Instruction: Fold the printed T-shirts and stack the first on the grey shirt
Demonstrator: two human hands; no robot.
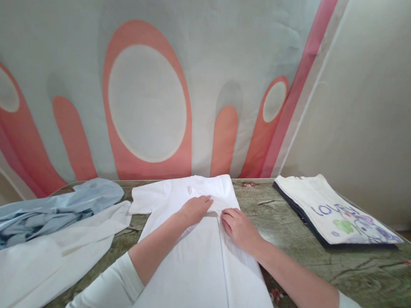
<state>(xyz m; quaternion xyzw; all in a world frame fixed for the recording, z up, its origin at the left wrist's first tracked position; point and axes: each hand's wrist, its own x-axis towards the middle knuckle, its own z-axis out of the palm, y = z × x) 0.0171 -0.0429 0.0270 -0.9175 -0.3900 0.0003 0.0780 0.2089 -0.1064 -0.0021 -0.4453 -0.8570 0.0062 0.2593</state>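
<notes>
A white T-shirt [195, 268] lies flat on the table [367, 273] in front of me, its right side folded over toward the middle. My left hand [195, 209] rests palm down on the cloth near the collar, fingers stretched out and together. My right hand [239, 228] presses flat on the folded edge just to the right of it, fingers extended. Neither hand grips anything.
A light blue garment [42, 211] and another white cloth [34, 259] lie heaped at the left. A folded stack topped by a white printed shirt [340, 216] sits at the right. A hanging sheet [155, 73] with orange shapes covers the wall behind.
</notes>
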